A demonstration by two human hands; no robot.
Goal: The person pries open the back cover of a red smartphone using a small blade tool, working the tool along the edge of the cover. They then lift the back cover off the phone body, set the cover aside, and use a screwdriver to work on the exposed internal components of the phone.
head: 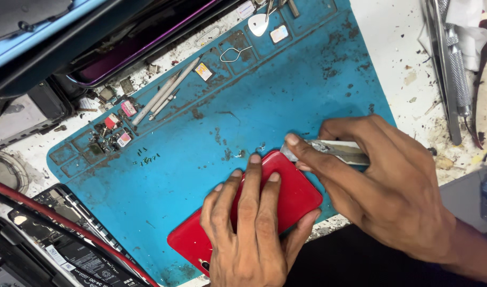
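Observation:
A red phone (296,199) lies back-up on a dirty blue work mat (286,90), near its front edge. My left hand (254,223) presses flat on the red back, fingers spread over it. My right hand (387,186) grips a flat metal blade tool (336,150), index finger along it. The blade's tip sits at the phone's top right edge.
Tiny screws (147,158) lie loose on the mat's left. Slim metal tools (166,90), small cards and a white pick (258,24) sit along the mat's back trays. Opened phones (73,250) lie at the bottom left, a dark device (121,42) at the top left, tweezers (456,69) at the right.

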